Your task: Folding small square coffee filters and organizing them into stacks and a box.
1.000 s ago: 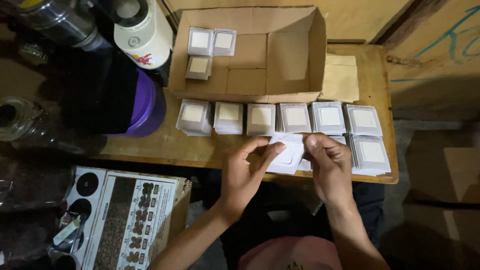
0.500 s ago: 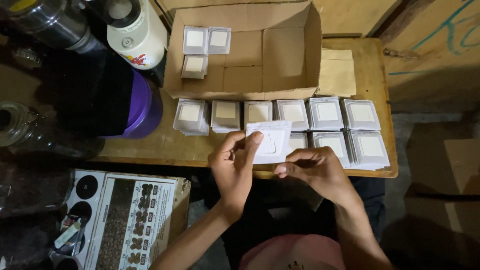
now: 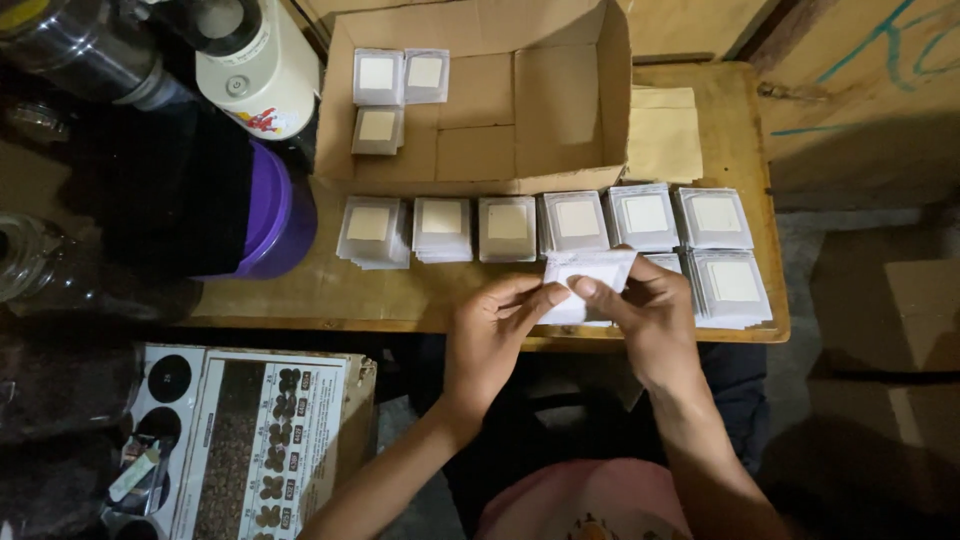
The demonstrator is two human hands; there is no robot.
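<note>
- We hold one white packet [image 3: 590, 272] at centre frame, just above the near edge of the table [image 3: 330, 290].
- Our left hand [image 3: 490, 340] pinches the packet's lower left corner between thumb and fingers; the right hand [image 3: 650, 320] grips its right side, fingers closed on it.
- A row of six packet stacks [image 3: 575, 222] lies across the middle of the table, just in front of the box [image 3: 480, 100].
- A second, shorter row [image 3: 735, 288] sits right of centre, partly hidden behind our right hand.
- In the box, only three packets [image 3: 395, 90] lie in the upper left corner; the rest of its floor is bare.
- Judgement: the sorting into stacks looks well advanced, while filling the box has barely begun.
- A purple tub [image 3: 280, 210] and a white jar [image 3: 255, 60] stand at upper left; a printed carton [image 3: 250, 440] sits at lower left.
</note>
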